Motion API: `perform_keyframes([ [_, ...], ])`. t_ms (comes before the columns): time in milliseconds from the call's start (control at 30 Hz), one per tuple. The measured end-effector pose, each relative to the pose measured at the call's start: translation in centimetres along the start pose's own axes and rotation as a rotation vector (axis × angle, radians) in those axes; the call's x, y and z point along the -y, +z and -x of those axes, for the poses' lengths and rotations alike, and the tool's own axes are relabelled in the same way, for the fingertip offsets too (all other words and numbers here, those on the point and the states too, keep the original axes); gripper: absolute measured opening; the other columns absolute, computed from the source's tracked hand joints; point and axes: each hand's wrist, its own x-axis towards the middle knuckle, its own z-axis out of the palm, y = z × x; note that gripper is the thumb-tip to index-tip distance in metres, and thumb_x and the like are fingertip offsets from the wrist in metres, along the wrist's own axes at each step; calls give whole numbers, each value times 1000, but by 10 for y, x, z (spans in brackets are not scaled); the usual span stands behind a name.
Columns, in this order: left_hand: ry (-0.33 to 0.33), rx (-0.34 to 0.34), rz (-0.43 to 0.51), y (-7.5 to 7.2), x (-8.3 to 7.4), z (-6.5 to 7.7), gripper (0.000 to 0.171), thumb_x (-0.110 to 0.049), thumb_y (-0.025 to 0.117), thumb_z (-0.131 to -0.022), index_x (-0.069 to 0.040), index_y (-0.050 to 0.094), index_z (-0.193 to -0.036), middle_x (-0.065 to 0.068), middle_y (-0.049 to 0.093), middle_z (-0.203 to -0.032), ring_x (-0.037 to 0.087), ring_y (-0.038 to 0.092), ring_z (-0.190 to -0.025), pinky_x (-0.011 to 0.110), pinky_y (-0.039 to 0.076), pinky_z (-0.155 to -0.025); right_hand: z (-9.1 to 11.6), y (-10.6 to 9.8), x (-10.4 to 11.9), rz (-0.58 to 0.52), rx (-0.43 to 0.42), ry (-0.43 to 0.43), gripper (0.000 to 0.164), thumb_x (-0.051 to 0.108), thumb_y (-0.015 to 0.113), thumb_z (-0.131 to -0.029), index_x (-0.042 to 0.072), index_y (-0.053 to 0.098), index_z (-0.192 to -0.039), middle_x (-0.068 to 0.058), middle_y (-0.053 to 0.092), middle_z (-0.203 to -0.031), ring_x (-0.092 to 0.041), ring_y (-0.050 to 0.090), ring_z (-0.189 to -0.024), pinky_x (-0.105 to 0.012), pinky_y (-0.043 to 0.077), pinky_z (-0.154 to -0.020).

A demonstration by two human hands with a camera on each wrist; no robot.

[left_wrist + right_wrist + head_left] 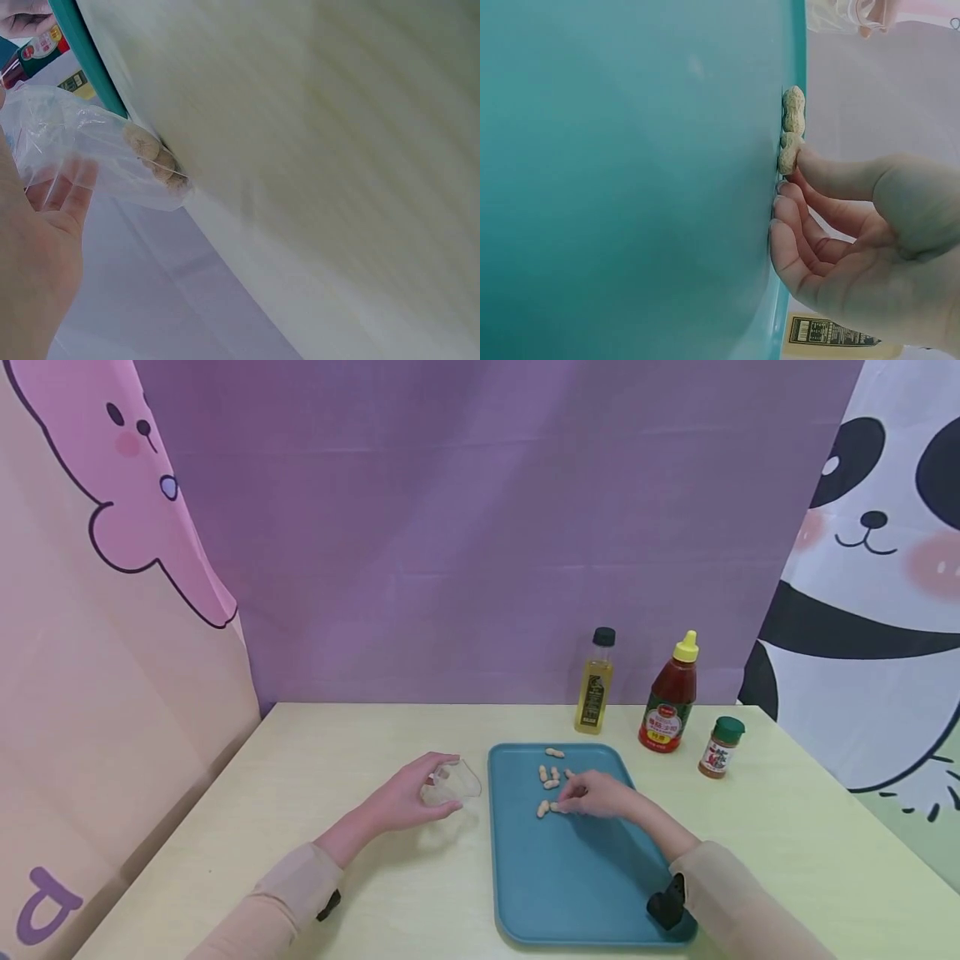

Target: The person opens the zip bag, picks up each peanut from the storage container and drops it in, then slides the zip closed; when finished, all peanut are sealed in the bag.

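Note:
My left hand (405,795) holds a clear plastic bag (456,783) just left of the tray, fingers and thumb around its mouth. Several peanuts (156,156) lie at the bottom of the bag in the left wrist view. Over the blue tray (558,893), my right hand (603,796) pinches a peanut (788,154) between thumb and fingertips, low at the tray surface. A second peanut (793,109) lies right beside it. More loose peanuts (551,784) are scattered toward the tray's far end, partly hidden by the right hand.
Behind the tray stands an oil bottle (594,689) with a black cap. To its right are a red sauce bottle (667,706) with a yellow top and a small green-capped jar (720,752). A purple cloth (420,552) hangs behind the pale table (360,735).

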Motion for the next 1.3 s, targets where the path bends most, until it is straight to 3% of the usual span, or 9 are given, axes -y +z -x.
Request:
perform_keyframes([
  [300,4,-2,2,0,1,0,65,-30,71,-83,-7,43,-137,10,51,-135,17,53,-114,33,49,-94,0,2,-1,23,-9,-8,12,15,66,-87,5,68,-93,-2,65,-88,-12,56,-80,-31,50,-69],
  [533,-5,-9,-2,1,1,0,64,-31,71,-83,-11,44,-137,4,51,-134,15,53,-114,31,50,-93,2,2,2,51,-12,4,10,13,65,-88,4,66,-92,-2,65,-89,-14,57,-82,-34,51,-72],
  [867,-14,-6,1,-1,-2,1,66,-31,71,-83,-9,43,-138,3,50,-135,16,53,-115,33,49,-94,1,-4,10,-100,-45,-18,12,12,61,-91,1,61,-95,-7,67,-84,-15,61,-74,-29,53,-65],
  [1000,-17,-3,6,-1,-2,2,66,-32,71,-83,-9,43,-138,2,50,-135,16,53,-115,33,49,-94,1,-6,14,-104,-78,-60,17,18,62,-90,2,62,-97,-10,68,-85,-13,61,-73,-28,52,-64],
  [1300,-1,-8,5,0,-1,0,64,-32,71,-83,-11,44,-137,5,51,-134,15,53,-114,31,50,-93,-3,-1,33,-55,-208,-128,21,29,64,-89,10,68,-95,-2,69,-90,-15,62,-85,-29,53,-71],
])
